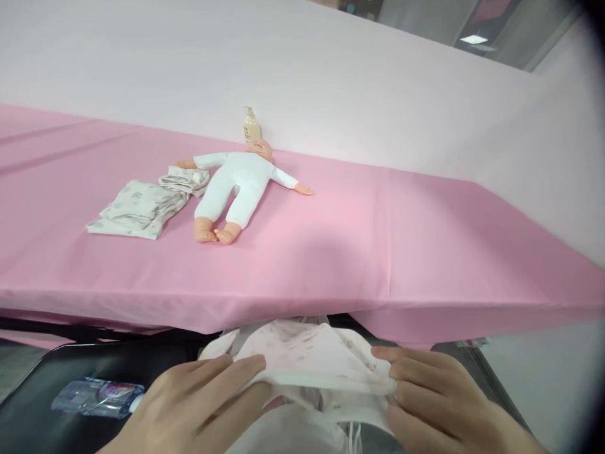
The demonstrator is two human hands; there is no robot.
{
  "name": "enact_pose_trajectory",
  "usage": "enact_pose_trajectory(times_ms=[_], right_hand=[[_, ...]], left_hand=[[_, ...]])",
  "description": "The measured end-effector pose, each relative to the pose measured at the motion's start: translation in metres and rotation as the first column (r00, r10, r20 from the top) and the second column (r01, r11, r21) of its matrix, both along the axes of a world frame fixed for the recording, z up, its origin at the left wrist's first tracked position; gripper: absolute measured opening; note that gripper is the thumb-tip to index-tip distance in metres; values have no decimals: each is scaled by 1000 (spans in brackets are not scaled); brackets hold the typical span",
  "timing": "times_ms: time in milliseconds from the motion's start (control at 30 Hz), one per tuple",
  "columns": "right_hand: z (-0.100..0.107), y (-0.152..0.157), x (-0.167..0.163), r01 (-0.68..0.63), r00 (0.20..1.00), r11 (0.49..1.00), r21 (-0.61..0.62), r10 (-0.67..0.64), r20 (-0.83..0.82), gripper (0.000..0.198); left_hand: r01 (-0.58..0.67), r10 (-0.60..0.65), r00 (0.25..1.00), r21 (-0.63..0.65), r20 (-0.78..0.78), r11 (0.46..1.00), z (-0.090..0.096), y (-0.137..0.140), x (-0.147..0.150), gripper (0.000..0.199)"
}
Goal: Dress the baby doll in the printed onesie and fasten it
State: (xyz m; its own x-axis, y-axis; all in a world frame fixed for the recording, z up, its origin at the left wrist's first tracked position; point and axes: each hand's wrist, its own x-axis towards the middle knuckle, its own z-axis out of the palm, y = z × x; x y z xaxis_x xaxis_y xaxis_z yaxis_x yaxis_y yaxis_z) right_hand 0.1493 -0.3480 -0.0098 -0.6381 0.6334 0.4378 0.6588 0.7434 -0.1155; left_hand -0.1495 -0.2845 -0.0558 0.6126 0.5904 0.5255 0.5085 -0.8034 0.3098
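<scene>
My left hand and my right hand are in front of the pink table's edge, at the bottom of the head view. Between them they stretch a thin white printed cloth with small reddish marks, gripping it at either side. Whether it is a garment, I cannot tell. Below the cloth, more white, partly see-through material shows, with thin white strings near it. The fingertips of both hands are partly hidden by folds.
On the pink-covered table lies a baby doll in white, face up. Folded printed cloths lie left of it, and a pump bottle stands by its head. A clear plastic bottle rests on a black chair.
</scene>
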Motion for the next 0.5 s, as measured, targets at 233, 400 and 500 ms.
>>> enact_pose_trajectory(times_ms=[233, 400, 500], right_hand=[[-66, 8, -49, 325, 866, 943, 68, -268, -422, 27], [-127, 2, -84, 337, 780, 941, -18, -290, -555, 23], [-135, -1, -89, 261, 772, 958, -121, -283, -569, 30]], left_hand=[[-69, 61, 984, 42, 165, 997, -27, -3, 39, 16], [-21, 312, 892, -660, 327, 751, -44, -37, 68, 8], [103, 383, 844, -814, 376, 572, -37, -42, 69, 25]])
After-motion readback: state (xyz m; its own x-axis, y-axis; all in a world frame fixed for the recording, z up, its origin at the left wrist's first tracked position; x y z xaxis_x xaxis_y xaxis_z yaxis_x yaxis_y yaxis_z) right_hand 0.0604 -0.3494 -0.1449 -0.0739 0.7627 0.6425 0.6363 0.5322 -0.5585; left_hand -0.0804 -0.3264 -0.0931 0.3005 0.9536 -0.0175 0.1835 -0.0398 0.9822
